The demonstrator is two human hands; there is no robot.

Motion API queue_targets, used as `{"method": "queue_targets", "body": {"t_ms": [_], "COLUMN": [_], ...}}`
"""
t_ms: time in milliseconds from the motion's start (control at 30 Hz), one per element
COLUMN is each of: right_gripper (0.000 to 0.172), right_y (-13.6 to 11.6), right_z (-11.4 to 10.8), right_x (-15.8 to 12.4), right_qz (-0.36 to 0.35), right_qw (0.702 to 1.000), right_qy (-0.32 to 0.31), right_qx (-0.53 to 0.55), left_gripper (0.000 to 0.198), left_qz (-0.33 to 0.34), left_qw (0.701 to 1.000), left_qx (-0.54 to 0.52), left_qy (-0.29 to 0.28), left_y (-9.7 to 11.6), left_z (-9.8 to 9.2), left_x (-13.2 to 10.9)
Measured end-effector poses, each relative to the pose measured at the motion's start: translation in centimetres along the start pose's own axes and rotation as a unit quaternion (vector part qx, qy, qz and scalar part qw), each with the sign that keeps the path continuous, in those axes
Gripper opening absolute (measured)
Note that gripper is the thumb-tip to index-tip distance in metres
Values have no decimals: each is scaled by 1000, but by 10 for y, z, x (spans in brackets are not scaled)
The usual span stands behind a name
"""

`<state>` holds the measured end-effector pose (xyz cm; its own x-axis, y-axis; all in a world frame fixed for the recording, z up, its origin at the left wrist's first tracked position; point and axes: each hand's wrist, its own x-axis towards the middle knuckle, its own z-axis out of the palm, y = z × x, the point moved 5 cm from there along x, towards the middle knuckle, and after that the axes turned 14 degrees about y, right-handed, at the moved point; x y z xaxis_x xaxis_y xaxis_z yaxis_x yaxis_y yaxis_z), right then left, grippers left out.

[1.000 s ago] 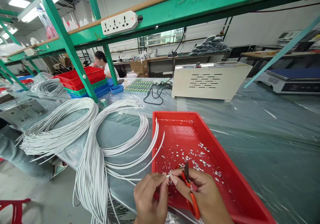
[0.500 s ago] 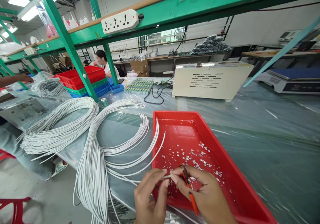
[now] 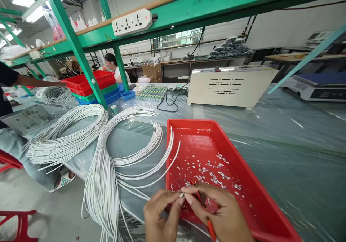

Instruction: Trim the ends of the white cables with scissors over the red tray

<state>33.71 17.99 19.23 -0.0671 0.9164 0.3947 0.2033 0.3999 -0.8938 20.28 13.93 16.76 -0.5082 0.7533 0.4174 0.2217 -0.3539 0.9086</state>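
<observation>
My left hand [image 3: 163,213] pinches a white cable [image 3: 182,195] close to its end, between thumb and forefinger. Thumb and fingertips of my right hand [image 3: 224,209] meet at that same cable end. Tucked in my right palm is a small hand tool with orange handles [image 3: 211,229], seemingly cutters or pliers; the fingers hide much of it. Both hands are over the near end of a red tray [image 3: 243,173], which has small silvery scraps [image 3: 213,179] scattered inside. Left of the tray lies a large bundle of white cables [image 3: 101,177], with several ends curving onto the tray's rim.
Another coil of white cables [image 3: 67,137] lies farther left. A beige metal box [image 3: 229,88] stands behind the tray, and a scale [image 3: 321,87] is at right. Stacked red, green and blue bins [image 3: 92,83] stand by a green post. A co-worker's arm [image 3: 40,80] reaches in from the left.
My fingertips have come closer together, and less of the cable shows between them. The co-worker's arm at left has reached farther right, towards the bins. The view has shifted slightly.
</observation>
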Motion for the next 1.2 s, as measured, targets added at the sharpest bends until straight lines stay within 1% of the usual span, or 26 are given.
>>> {"method": "queue_targets", "body": {"t_ms": [67, 100, 167, 233, 333, 633, 800, 900, 1033, 1200], "right_gripper": [12, 12, 12, 12, 12, 15, 20, 21, 20, 13], "right_y": [6, 8, 10, 10, 8, 8, 9, 11, 13, 14], "right_z": [1, 1, 2, 4, 6, 8, 11, 12, 13, 13], "right_x": [1, 2, 3, 3, 3, 2, 0, 0, 1, 1], "right_qz": [69, 89, 106, 106, 99, 62, 43, 66, 107, 142], "right_qw": [997, 996, 994, 994, 995, 998, 999, 998, 994, 988], "right_qy": [2, 4, 3, -3, -3, 19, 2, -12, -23, -20], "right_qx": [26, 28, 26, 24, 29, -5, -18, -15, 19, 62], "left_gripper": [10, 9, 7, 8, 9, 10, 11, 12, 13, 15], "left_qz": [-27, -39, -55, -63, -56, 9, 2, -11, -28, -34], "left_qw": [1000, 999, 998, 998, 998, 999, 998, 998, 997, 997], "left_qx": [6, 10, 19, 29, 42, 45, 64, 67, 57, 44], "left_qy": [0, 0, 1, -3, -7, 11, -1, -14, -33, -49], "left_y": [-3, -4, -6, -6, -6, 0, 0, 1, 1, 1], "left_z": [0, -1, -2, -3, -2, 1, 2, 2, 3, 3], "left_x": [3, 4, 6, 7, 7, 3, 2, 3, 3, 3]}}
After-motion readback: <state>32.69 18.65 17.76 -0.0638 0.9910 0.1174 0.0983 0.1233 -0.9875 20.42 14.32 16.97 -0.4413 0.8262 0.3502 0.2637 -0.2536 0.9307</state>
